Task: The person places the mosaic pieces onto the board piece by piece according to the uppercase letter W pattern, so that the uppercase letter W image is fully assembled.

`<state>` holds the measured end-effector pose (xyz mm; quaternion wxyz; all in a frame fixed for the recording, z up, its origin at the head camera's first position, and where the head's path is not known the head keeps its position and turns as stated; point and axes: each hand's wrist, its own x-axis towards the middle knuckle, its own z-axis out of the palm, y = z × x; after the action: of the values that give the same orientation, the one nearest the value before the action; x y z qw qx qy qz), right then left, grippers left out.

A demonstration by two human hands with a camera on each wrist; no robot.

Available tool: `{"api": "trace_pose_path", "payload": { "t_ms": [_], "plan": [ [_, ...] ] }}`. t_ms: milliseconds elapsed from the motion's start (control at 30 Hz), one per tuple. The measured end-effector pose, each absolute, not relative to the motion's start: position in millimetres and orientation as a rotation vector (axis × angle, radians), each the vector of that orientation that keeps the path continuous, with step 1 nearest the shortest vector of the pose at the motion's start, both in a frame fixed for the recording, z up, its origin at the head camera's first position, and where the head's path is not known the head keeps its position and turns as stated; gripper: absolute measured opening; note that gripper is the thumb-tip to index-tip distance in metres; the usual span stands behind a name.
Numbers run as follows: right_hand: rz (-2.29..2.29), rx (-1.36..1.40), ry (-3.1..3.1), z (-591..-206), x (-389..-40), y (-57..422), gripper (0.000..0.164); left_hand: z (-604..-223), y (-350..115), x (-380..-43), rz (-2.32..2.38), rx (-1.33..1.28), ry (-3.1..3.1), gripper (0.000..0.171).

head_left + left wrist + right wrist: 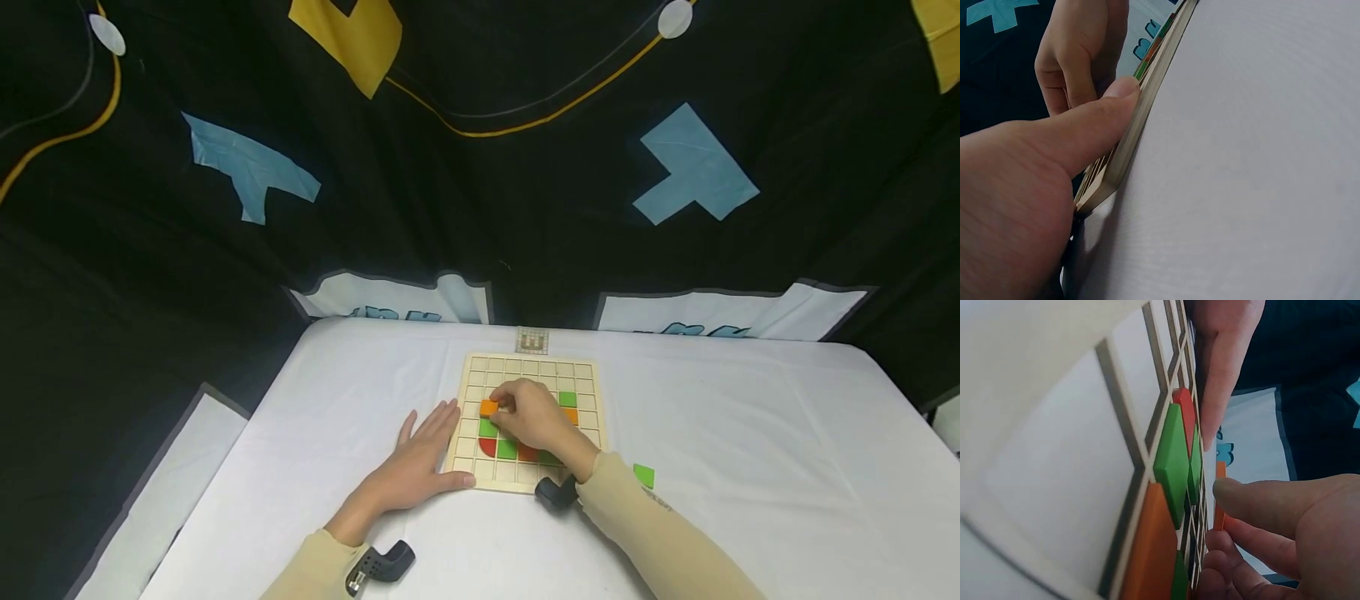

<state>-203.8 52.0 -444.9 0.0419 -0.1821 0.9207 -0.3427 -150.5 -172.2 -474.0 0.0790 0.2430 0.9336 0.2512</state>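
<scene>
My right hand (532, 415) pinches an orange tile (488, 408) over the left part of a pale wooden grid board (468, 475). Thumb and fingers sit on either side of that tile in the right wrist view, where it stands out above the board. Just below it lie a green square tile (487, 428) and a red quarter-round tile (487, 447), followed by another green tile (507, 450) in the row. My left hand (416, 471) lies with fingers extended along the board's left edge, its thumb on the near corner. The right hand covers the board's middle.
Another green tile (567, 399) and an orange one (570, 416) sit in the board's right part. A loose green tile (643, 476) lies on the white tablecloth (750, 467) beside the right sleeve. Behind the board is a small patterned card (532, 340); a black curtain (480, 208) hangs beyond the table.
</scene>
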Motion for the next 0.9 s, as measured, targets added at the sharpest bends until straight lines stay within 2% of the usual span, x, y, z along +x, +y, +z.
{"api": "trace_pose_path", "payload": {
  "t_ms": [900],
  "plan": [
    [-0.983,-0.515,2.795,-446.0,-210.9,50.4,0.023,-473.2,-171.2,-150.4,0.748,0.713,2.788,0.106]
  ]
}}
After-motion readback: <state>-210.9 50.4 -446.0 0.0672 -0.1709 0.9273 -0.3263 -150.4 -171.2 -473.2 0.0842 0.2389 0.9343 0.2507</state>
